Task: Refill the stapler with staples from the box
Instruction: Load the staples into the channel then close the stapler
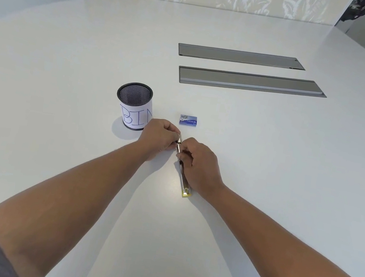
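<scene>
A slim metal stapler [184, 181] with a yellow near end lies lengthwise on the white table [269, 151]. My left hand [159, 136] pinches its far end with closed fingers. My right hand [199, 164] rests over its middle, fingertips closed on the metal track; whether staples are under them is hidden. The small blue staple box [188, 120] sits flat just beyond both hands, apart from them; I cannot tell whether it is closed.
A black mesh cup [134, 105] wrapped in paper marked "BIN" stands left of the box, close to my left hand. Two long grey cable-slot covers [251, 82] are set into the table farther back right. The table edge runs near my body.
</scene>
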Available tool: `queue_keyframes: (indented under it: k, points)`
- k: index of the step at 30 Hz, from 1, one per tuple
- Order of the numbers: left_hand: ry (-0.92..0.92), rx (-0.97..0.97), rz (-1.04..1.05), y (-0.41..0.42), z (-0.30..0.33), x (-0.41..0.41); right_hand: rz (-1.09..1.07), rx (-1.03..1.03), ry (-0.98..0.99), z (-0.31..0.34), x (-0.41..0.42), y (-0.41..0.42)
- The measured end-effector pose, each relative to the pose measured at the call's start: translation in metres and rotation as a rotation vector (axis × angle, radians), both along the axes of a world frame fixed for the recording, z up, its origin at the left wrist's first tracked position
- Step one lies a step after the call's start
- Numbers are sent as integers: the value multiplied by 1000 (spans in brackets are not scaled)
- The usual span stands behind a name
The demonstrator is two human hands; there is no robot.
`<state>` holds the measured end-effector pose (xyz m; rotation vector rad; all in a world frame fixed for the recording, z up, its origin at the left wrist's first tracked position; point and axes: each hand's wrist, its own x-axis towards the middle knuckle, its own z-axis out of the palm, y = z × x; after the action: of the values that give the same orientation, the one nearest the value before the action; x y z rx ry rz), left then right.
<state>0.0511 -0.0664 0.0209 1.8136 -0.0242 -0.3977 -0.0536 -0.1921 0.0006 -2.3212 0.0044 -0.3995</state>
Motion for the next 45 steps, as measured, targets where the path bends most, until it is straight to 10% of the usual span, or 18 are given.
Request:
queue_keyframes:
  k: [16,45]
  points:
    - [30,-76,-10,0,-2,1,22,-306,114,9,1,1]
    - [-120,73,-106,3,-4,-6,-190,-258,257,10,13,5]
